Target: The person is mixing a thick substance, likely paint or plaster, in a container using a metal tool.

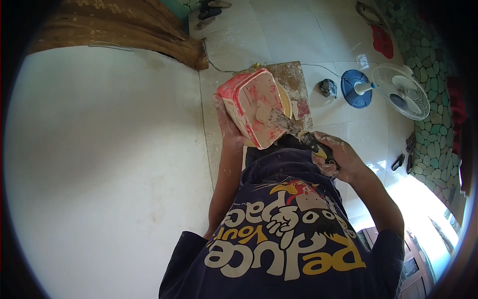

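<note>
My left hand (227, 122) holds a red square tub (232, 91) from its left side and underneath. The tub is tilted with its opening toward the right, and its rim and walls are smeared. Pale, creamy paste (256, 102) coats the inside. In my right hand (334, 153) is a putty knife (290, 124), its handle enclosed by my fingers. Its dirty blade reaches into the tub's opening, and the tip touches a lump of the paste. Both hands carry pale smears.
A white wall (109, 149) fills the left, with a brown curtain (124, 30) above. Beyond the tub is a stained board (291, 74). To the right are a crumpled grey bundle (327, 88), a blue round base (356, 89) and a fan (403, 92). A cable (318, 66) crosses the tiles.
</note>
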`<state>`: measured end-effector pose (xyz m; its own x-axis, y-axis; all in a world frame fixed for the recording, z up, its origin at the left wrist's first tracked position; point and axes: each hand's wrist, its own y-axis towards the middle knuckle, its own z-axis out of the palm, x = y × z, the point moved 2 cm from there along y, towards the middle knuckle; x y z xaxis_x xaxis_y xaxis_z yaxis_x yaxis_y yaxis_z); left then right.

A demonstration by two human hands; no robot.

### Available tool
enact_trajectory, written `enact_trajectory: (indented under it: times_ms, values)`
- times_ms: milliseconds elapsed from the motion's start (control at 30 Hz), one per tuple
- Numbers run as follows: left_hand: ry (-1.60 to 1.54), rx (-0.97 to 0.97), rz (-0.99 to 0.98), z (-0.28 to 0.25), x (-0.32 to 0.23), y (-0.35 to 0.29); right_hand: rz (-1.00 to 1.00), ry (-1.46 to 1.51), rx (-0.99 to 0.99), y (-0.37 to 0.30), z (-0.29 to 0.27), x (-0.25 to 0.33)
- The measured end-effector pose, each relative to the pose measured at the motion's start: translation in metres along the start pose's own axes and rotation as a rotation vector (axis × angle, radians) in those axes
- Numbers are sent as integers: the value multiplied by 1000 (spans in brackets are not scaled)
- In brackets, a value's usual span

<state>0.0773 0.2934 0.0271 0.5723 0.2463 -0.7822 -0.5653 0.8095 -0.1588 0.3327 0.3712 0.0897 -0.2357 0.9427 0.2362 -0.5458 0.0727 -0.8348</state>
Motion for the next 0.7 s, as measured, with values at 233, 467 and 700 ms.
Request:
enact_trajectory:
  times_ms: [233,467,700]
  values:
    - [38,-45,-164,1,-5,5,-524,-909,64,-6,17,24]
    - [128,11,127,21,-5,-8,-772,-1968,-335,-4,61,20]
    - [-77,-77,-121,-3,19,-1,-707,-1685,-242,1,45,4]
